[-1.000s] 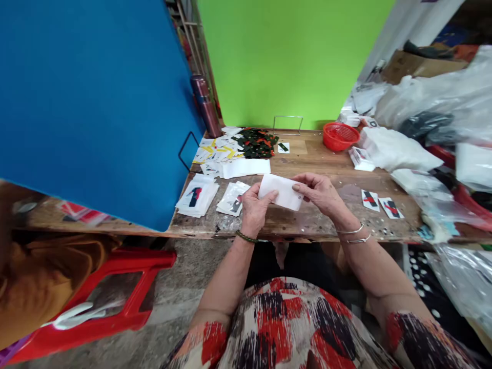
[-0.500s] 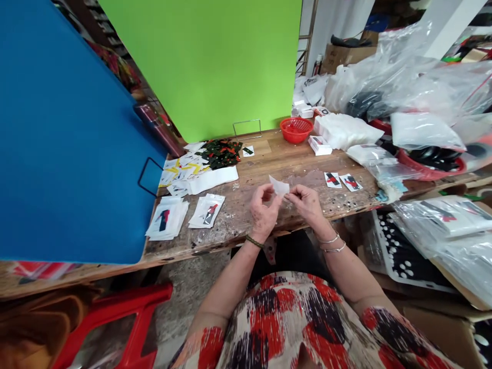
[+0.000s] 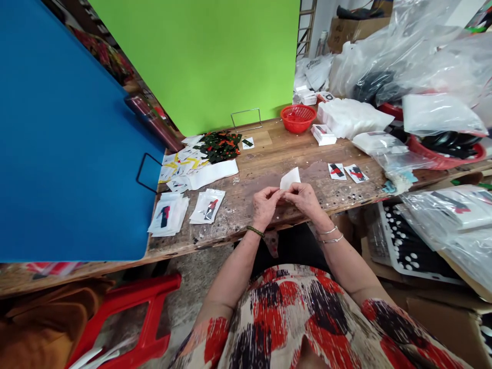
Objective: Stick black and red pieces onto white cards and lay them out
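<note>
My left hand (image 3: pixel 265 205) and my right hand (image 3: pixel 306 199) are close together above the front of the wooden workbench. Both pinch the lower edge of a small white bag (image 3: pixel 291 178), which sticks up beyond the fingertips. Whether anything is inside it I cannot make out. Left of my hands lie two stacks of white pouches, a small stack (image 3: pixel 207 206) and a larger stack (image 3: pixel 168 215), each with a dark and red piece showing on top. To the right rest two small white cards (image 3: pixel 337 171) with dark and red pieces on them.
Behind is a heap of dark green and orange pieces (image 3: pixel 220 146) beside a long white strip (image 3: pixel 214 174). A red basket (image 3: pixel 298 119), a white bag pile (image 3: pixel 351 119) and clear plastic bags (image 3: pixel 438 66) line the back right. Green (image 3: pixel 200 61) and blue panels (image 3: pixel 73 143) stand behind and left.
The white bag has turned so that it now points up and away to the right. My hands have drawn together at its lower edge. The camera view has shifted slightly.
</note>
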Demonstrator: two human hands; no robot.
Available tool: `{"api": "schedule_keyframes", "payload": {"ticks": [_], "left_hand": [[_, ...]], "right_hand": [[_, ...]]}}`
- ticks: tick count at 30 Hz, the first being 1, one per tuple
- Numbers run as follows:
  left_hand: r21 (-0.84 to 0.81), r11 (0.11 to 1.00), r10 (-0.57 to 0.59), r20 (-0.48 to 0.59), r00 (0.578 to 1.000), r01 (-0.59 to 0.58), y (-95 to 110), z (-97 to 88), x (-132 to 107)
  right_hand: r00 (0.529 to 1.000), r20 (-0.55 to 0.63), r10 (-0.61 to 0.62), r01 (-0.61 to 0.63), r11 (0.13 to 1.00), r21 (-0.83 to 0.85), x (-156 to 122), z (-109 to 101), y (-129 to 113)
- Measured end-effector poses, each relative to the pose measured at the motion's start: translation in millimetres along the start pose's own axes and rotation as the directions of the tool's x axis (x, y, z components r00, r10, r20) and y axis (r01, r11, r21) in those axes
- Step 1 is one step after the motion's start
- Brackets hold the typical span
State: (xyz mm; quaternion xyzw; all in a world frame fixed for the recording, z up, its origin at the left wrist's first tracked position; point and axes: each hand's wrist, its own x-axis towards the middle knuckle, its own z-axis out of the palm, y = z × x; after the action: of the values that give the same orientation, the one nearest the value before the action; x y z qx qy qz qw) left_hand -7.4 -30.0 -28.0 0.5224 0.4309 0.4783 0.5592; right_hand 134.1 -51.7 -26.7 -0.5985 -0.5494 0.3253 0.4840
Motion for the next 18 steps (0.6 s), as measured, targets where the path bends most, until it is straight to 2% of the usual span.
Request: {"api": "schedule_keyframes", "payload": {"ticks": [3,8,12,18], "left_hand": [[-0.053,0.998,-0.046,0.002,0.999,0.046,-2.3,-2.2,1.6],[-0.018,1.0,0.004,0.031,1.0,-0.004,-3.2,-1.3,0.4],[-0.025,0.999,-0.043,0.06,0.997,0.045,-4.5,-4.5,1.9],[-0.117,0.987,-0.098,0.125,0.987,0.113,-7.8,-11.5,7.1]], "right_hand": [[0.99,0.11,0.091,-0.105,0.987,0.125,1.8,-1.8,-0.8],[1.0,-0.014,0.021,-0.021,1.0,0.019,1.8,3.8,3.1],[0.995,0.056,0.087,-0.092,0.991,0.093,1.6,4.4,0.5],[0.985,0.134,0.11,-0.131,0.978,0.161,1.7,-3.7,-7.5]]}}
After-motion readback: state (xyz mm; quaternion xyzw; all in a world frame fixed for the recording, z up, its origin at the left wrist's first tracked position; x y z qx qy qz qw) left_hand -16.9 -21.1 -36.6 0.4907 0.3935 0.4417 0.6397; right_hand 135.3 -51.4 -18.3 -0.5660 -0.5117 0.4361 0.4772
